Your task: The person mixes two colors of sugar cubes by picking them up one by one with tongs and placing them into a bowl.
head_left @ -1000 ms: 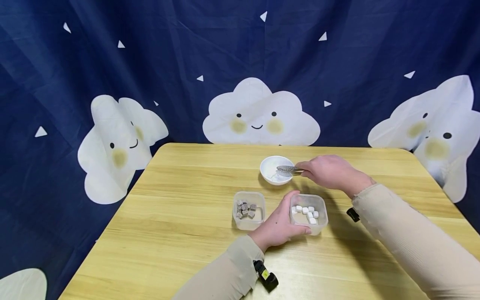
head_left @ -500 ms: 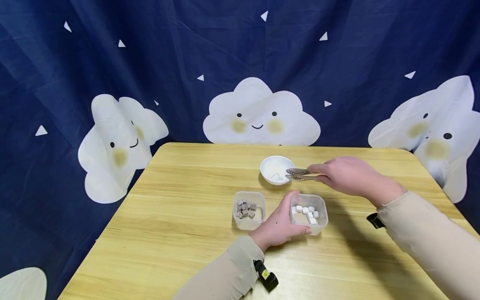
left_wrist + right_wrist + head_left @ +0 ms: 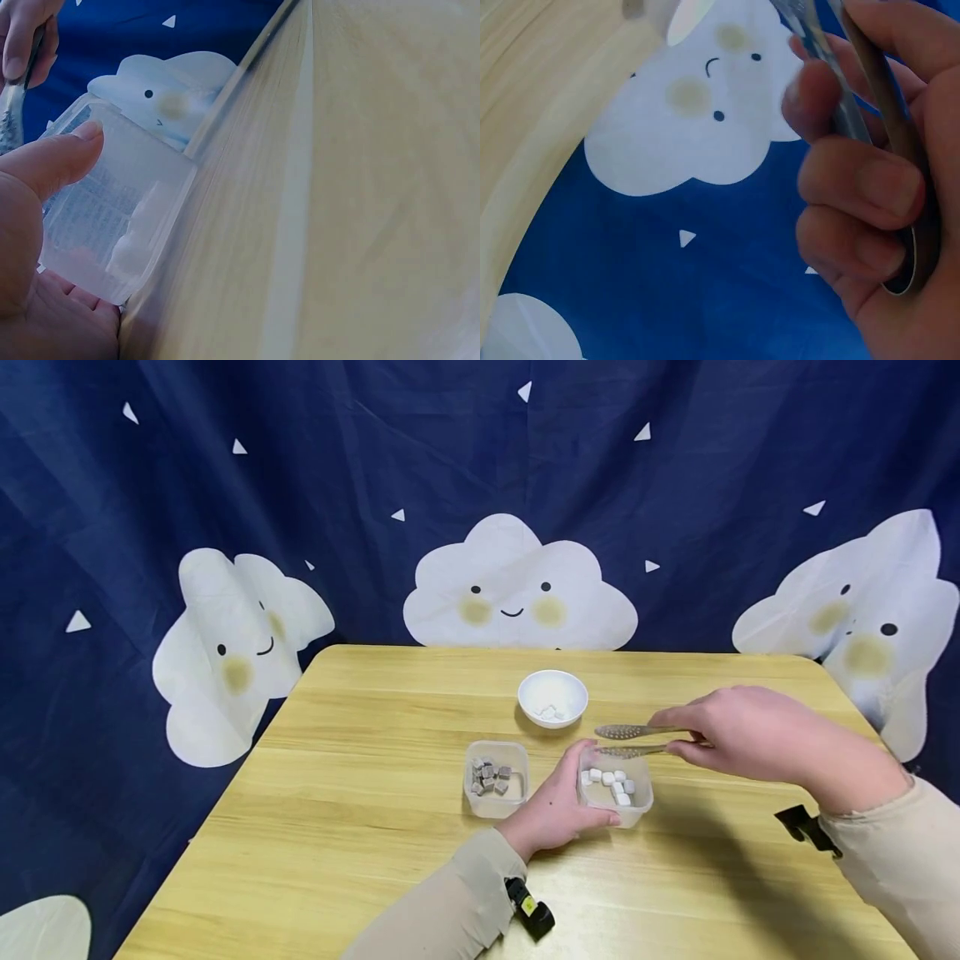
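My left hand (image 3: 555,806) grips the near-left side of a clear plastic container (image 3: 637,814) holding several white cubes (image 3: 608,779). In the left wrist view the thumb lies along the wall of that container (image 3: 142,142). My right hand (image 3: 738,735) holds metal tongs (image 3: 630,732), their tips parted over the container's far rim with nothing visible between them. The right wrist view shows fingers curled round the bent end of the tongs (image 3: 922,225). Behind the container stands a white bowl (image 3: 553,689) with some white cubes (image 3: 550,713) at its bottom.
A second clear container (image 3: 497,810) with several grey-brown cubes (image 3: 489,777) stands left of my left hand. All of it rests on a wooden table (image 3: 322,827). A dark blue curtain (image 3: 360,460) with cloud prints hangs behind the table's far edge.
My right hand has drawn the tongs out of the bowl, rightward and nearer, to above the white-cube container. The tong tips have spread apart. My left hand keeps its hold.
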### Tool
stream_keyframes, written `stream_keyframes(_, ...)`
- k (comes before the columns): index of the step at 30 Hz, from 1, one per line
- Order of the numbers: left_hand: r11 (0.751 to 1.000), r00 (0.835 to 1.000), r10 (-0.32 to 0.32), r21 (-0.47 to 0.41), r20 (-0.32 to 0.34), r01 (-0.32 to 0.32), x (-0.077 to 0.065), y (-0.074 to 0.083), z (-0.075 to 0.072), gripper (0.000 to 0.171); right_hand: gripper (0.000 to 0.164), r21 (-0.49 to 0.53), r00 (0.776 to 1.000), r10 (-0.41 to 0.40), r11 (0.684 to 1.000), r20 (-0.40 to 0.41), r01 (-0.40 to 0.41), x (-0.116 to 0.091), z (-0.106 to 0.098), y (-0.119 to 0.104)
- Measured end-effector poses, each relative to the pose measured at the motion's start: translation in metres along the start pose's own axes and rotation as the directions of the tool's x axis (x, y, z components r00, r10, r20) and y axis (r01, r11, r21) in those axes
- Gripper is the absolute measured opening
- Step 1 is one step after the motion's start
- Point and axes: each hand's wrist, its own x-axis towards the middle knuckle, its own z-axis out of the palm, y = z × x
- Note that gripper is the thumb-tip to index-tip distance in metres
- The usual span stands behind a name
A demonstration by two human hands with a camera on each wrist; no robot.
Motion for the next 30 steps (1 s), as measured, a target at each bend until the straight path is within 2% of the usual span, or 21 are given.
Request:
stream_keyframes(4,1.000,1.000,-0.009,0.010,-0.007,0.009,0.000,0.001,-0.001,0.108,0.027,0.035,0.998,-0.028,0.999,0.063,0.025,0.000,0.004,-0.004)
stream_keyframes(9,1.000,1.000,-0.003,0.000,-0.002,0.003,-0.001,0.001,-0.001,0.107,0.025,0.025,0.993,0.006,1.000,0.116,-0.009,0.004,0.013,-0.011)
stream_keyframes(19,1.000,1.000,0.019,0.005,0.005,-0.019,0.000,0.000,0.000,0.105,0.011,-0.104,0.997,0.027,0.994,0.071,-0.020,0.011,0.039,-0.025)
stream_keyframes(30,0.999,0.999,0.036,0.020,0.013,-0.036,-0.001,-0.001,-0.001,0.106,0.019,-0.123,0.993,0.064,0.991,0.099,-0.051,0.015,0.052,-0.030)
